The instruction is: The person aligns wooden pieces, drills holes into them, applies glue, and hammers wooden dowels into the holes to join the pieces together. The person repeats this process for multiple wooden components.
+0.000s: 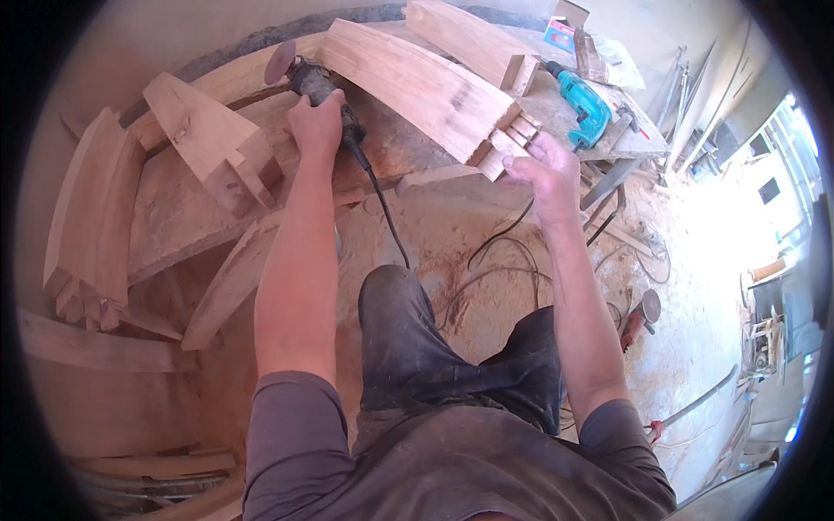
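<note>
My left hand [317, 124] is closed round the body of a dark angle grinder [314, 82], whose round disc [280, 62] points to the far left. The grinder's black cord hangs down past the bench edge. My right hand [549, 176] grips the tenoned near end of a thick wooden beam [417, 82], fingers on its stepped cuts. The beam slants across the bench from the far middle toward my right hand. To the left of the grinder lies another notched timber [206, 135].
Curved timbers [94, 217] rest at the left of the wooden bench [187, 217]. A teal drill [584, 106] and a small wood block [519, 75] lie at the right, beside another beam [469, 39]. Cords and a red grinder [638, 319] lie on the dusty floor.
</note>
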A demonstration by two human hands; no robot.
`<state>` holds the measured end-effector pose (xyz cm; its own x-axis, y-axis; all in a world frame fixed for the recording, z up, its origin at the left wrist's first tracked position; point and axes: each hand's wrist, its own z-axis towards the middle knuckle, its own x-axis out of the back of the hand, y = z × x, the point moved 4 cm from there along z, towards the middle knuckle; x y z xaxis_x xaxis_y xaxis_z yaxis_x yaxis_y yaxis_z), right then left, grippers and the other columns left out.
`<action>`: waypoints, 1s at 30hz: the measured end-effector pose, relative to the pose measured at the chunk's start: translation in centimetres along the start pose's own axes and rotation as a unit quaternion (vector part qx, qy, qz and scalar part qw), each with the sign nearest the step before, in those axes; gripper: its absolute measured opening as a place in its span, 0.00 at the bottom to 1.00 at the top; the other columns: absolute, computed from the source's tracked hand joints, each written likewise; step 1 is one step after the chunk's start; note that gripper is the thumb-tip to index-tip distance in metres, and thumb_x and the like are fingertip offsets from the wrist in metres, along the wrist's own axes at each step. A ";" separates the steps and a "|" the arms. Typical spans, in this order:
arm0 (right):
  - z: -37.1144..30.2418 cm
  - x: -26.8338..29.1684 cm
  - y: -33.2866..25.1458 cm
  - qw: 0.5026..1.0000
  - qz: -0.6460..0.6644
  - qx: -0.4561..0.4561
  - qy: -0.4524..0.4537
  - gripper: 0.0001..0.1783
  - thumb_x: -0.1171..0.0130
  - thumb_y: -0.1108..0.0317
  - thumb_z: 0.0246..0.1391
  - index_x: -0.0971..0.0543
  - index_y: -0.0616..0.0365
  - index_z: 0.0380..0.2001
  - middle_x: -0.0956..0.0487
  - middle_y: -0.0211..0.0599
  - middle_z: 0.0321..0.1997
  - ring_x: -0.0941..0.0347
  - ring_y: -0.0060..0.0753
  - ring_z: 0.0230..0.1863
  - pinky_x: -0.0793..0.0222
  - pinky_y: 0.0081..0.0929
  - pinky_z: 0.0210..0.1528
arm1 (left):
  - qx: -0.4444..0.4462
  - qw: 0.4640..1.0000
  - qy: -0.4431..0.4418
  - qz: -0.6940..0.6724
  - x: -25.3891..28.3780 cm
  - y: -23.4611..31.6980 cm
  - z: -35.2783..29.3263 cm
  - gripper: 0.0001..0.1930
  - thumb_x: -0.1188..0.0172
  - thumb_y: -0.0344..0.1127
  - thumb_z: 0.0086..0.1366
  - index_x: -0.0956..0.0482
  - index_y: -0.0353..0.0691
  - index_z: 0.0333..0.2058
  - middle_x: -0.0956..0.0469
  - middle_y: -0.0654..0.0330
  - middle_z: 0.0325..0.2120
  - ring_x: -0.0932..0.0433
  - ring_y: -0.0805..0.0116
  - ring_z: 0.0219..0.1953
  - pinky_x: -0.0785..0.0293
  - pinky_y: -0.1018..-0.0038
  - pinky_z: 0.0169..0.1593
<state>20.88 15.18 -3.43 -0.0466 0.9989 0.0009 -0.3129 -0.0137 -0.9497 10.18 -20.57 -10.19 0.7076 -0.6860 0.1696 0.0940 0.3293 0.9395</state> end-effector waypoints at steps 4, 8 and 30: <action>0.7 0.7 0.7 0.999 -0.007 0.030 -0.025 0.24 0.35 0.72 0.46 0.20 0.72 0.48 0.15 0.44 0.41 0.20 0.27 0.37 0.25 0.24 0.39 | -0.024 0.999 0.015 0.019 0.3 -1.3 1.6 0.26 0.30 0.48 0.54 0.15 0.28 0.41 0.15 0.38 0.39 0.17 0.44 0.46 0.26 0.58 0.54; 1.0 1.0 -0.1 0.993 -0.075 0.092 -0.025 0.26 0.34 0.72 0.45 0.21 0.71 0.50 0.15 0.44 0.43 0.19 0.26 0.41 0.25 0.25 0.43 | -0.027 0.999 0.016 -0.013 0.7 -0.2 0.5 0.24 0.30 0.46 0.55 0.15 0.28 0.41 0.14 0.42 0.37 0.15 0.48 0.42 0.24 0.59 0.51; -9.4 -0.2 6.4 0.971 -0.136 0.127 0.153 0.32 0.30 0.77 0.44 0.25 0.61 0.56 0.21 0.51 0.55 0.22 0.51 0.58 0.26 0.39 0.58 | 0.011 0.988 -0.085 -0.130 0.5 1.9 -1.0 0.24 0.35 0.32 0.63 0.25 0.27 0.56 0.22 0.55 0.44 0.22 0.66 0.42 0.23 0.68 0.44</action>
<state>27.80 15.32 -12.43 0.3419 0.9332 0.1108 -0.4997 0.2804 -0.8195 11.38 -19.63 -8.60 0.5340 -0.8449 -0.0327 0.2408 0.1148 0.9638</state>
